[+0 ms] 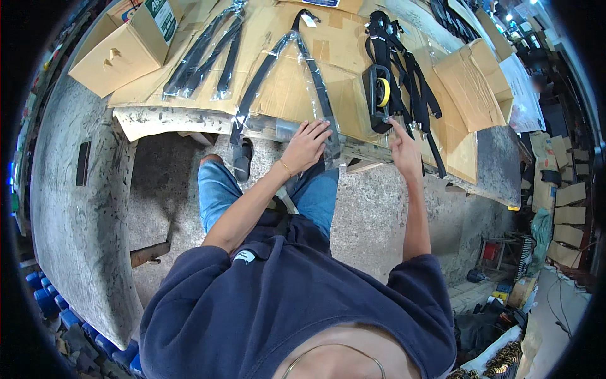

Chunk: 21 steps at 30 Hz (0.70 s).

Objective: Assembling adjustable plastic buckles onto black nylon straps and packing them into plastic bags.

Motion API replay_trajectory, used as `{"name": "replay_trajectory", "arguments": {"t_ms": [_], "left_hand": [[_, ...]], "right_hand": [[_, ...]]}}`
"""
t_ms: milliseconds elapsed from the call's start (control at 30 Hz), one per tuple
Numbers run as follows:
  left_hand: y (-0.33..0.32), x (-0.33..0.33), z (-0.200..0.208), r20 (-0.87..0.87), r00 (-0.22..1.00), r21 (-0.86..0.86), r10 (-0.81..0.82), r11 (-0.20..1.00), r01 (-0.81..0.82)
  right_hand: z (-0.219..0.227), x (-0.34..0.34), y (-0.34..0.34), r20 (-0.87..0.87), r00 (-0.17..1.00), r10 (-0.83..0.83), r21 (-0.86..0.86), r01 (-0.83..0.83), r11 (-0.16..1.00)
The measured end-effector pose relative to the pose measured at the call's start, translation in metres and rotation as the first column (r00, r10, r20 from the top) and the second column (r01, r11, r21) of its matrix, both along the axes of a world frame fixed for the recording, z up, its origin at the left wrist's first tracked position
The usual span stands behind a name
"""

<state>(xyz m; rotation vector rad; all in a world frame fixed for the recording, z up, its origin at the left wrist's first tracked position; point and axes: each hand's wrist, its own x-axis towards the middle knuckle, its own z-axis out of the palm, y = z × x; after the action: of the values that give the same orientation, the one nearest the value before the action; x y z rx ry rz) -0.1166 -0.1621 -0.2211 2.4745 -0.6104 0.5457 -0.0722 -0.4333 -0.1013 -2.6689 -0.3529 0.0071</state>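
**Left hand flat on a bagged strap, right finger at the tape dispenser**

Through my remote feed, the biggest thing I have is the worn grey table [69, 240], which runs down the left side and across the far side of the view. Over its far part I see a brown cardboard sheet [344, 95]. A cardboard box [126, 57] stands at the far left, and an open carton [467, 82] sits on the right.

Between them, in the centre, I have the bagged strap [254, 88]: black, in clear plastic, forked, with its two legs pointing toward the near edge. To its left lie more bagged straps [218, 47]; to its right, a pile of loose black straps [382, 47]. The black tape dispenser [371, 95] rests against that pile's left side.

I see the left hand [307, 144] open and palm down, fingers laid on the plastic over the strap's right leg. The right hand [404, 148] points its index finger to the dispenser's near end, its other fingers curled; I cannot tell whether it grips anything.

Smaller still are the yellow tape roll [383, 92] in the dispenser and a white tag [308, 21] at the strap's far end.
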Motion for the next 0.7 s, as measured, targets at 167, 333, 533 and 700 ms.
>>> {"name": "replay_trajectory", "arguments": {"t_ms": [167, 333, 533, 700], "left_hand": [[0.001, -0.001, 0.0, -0.011, 1.0, 0.013, -0.015, 1.0, 0.015], [0.001, -0.001, 0.001, -0.051, 0.998, -0.003, -0.026, 1.0, 0.026], [0.0, -0.001, 0.0, -0.033, 0.999, -0.005, -0.026, 1.0, 0.026], [0.001, -0.003, 0.002, -0.033, 0.999, 0.012, -0.022, 1.0, 0.022]], "right_hand": [[0.002, -0.024, 0.041, 0.088, 0.989, -0.116, 0.367, 0.076, 0.927], [-0.031, 0.008, 0.077, -0.183, 0.982, -0.045, 0.645, 0.154, 0.748], [-0.054, 0.036, 0.111, -0.557, 0.826, 0.083, 0.783, 0.489, 0.384], [-0.088, 0.053, 0.112, -0.724, 0.576, 0.38, 0.659, 0.74, 0.134]]}}
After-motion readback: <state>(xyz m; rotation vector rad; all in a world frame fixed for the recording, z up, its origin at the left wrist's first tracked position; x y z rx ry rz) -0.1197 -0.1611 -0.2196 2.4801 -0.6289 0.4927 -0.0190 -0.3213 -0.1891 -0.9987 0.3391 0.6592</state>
